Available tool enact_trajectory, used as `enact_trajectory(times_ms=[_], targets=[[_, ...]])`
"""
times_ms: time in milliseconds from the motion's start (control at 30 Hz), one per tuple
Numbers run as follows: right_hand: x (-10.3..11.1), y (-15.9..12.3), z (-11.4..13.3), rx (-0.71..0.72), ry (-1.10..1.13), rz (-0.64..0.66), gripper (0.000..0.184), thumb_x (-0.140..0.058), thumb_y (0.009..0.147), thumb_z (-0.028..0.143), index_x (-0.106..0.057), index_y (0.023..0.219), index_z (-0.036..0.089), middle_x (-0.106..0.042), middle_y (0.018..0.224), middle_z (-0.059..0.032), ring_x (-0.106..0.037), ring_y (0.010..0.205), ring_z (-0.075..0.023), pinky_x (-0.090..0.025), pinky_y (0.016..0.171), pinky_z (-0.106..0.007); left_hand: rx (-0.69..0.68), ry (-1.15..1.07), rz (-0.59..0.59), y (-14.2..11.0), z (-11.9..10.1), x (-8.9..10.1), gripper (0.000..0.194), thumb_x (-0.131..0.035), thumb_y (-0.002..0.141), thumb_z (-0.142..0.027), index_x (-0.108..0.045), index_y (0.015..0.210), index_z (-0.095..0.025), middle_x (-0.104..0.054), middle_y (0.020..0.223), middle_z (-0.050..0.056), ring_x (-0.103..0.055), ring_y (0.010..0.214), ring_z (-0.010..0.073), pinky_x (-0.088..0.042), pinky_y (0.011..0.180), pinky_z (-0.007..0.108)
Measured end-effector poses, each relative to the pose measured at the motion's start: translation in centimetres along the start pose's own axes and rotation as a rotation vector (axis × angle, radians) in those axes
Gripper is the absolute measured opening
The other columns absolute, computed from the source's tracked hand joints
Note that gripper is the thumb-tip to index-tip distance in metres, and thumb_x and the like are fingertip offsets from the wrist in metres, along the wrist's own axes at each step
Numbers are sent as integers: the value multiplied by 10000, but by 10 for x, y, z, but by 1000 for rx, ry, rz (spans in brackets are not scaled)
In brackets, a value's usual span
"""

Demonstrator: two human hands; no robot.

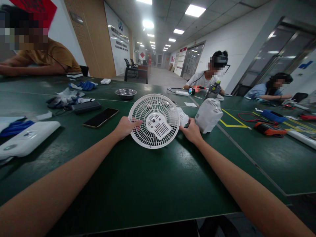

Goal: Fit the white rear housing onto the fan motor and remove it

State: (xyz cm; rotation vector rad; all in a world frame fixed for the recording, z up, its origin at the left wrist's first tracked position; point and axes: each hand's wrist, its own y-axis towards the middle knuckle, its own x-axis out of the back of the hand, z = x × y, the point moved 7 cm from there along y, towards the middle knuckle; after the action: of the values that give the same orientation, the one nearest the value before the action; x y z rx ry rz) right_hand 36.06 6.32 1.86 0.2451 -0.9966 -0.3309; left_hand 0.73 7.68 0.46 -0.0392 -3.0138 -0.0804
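A round white fan grille [138, 138] with a slotted centre plate is held up above the green table, its face toward me. My left hand [125, 127] grips its left edge, thumb over the front ribs. At the opposite edge, my right hand [192, 131] has its thumb against the rim, with the fingers partly hidden behind. Behind the grille, close to my right fingers, shows a white rounded plastic part [183, 117]; whether the hand touches it I cannot tell. Right of that hand stands a white plastic housing [208, 116].
A phone [100, 118], a dark case [86, 107] and a white device [29, 138] lie on the left. A metal bowl [125, 93] sits farther back. To the right are an orange multimeter [269, 129] and a blue object [273, 116]. Several people sit around the table.
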Motion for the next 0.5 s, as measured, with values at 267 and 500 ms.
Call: enact_trajectory(times_ms=[267, 500], targets=[[-7, -3, -3, -43, -236, 99, 702, -679, 794, 597, -568, 1273, 95, -568, 1331, -290, -481, 1297, -473, -368, 1032, -655, -8, 16, -3, 4, 4, 1, 145, -820, 761, -259, -760, 843, -155, -770, 835, 83, -737, 722, 211, -623, 719, 373], [23, -17, 43, 242, 243, -96, 461, -602, 869, 455, -679, 1217, 163, -669, 1202, -152, -598, 1141, -332, -453, 1035, -535, -1, 21, -15, -1, -2, -1, 124, -800, 772, -226, -756, 859, -150, -777, 862, 96, -742, 726, 212, -620, 716, 366]])
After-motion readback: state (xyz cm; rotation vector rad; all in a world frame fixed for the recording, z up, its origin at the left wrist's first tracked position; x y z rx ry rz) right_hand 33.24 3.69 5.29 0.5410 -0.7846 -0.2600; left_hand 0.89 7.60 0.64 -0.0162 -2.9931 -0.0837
